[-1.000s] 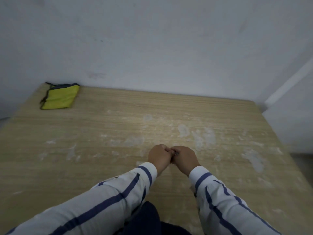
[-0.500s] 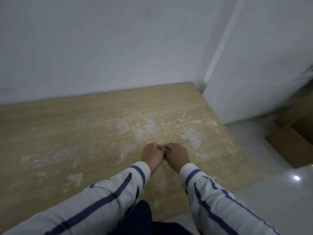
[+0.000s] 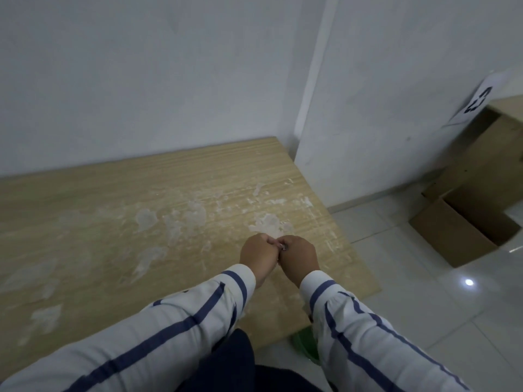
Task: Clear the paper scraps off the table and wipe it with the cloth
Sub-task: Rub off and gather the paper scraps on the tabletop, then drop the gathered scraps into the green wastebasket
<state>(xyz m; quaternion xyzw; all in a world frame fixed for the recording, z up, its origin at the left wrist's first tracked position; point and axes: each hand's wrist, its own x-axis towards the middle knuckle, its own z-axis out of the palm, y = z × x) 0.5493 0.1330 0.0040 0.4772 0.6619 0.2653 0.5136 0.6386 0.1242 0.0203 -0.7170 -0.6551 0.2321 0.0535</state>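
My left hand (image 3: 257,254) and my right hand (image 3: 298,256) hover together over the right part of the wooden table (image 3: 85,222). Both are curled into fists, knuckles touching. A small grey-white paper scrap (image 3: 283,246) shows between the fingers of the two hands; the rest of what they hold is hidden inside the fists. White smears and dried patches (image 3: 181,222) cover the tabletop around and behind the hands. The yellow cloth is out of view.
An open cardboard box (image 3: 464,230) stands on the tiled floor right of the table, below a larger brown box (image 3: 489,154) with a paper sheet (image 3: 478,103). A white wall runs behind the table. Something green (image 3: 304,345) shows under the table's near corner.
The view has swung to the right: the yellow cloth has left the frame and the floor and cardboard boxes have come in. My hands stay pressed together.
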